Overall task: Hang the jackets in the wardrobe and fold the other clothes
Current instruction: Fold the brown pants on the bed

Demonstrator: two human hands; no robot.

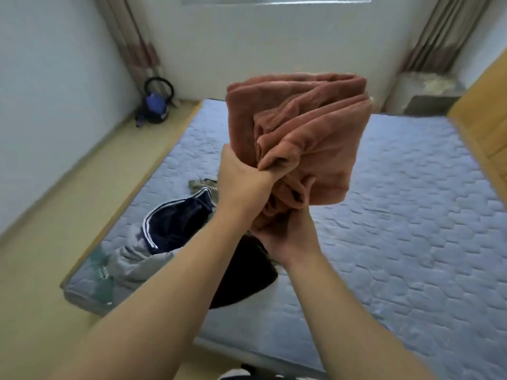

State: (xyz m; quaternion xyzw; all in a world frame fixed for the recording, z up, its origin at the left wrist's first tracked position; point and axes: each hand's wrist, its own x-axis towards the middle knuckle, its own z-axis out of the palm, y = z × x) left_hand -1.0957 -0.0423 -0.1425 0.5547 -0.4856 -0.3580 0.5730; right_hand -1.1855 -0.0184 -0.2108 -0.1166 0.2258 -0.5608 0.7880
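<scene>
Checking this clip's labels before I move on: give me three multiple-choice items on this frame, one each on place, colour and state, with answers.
1. Where does the navy garment with white stripes lie? A on the floor; B on the mattress; C in a wardrobe.
2. What colour is the bundled garment held up? A green; B white; C rust-brown.
3. What do the left hand and right hand do? A both grip the bundled garment; B both lie flat on the mattress; C both hang empty.
Answers: 1 B, it lies on the quilted surface; 2 C, its folds are rust-brown; 3 A, both hands' fingers curl into the fabric.
</scene>
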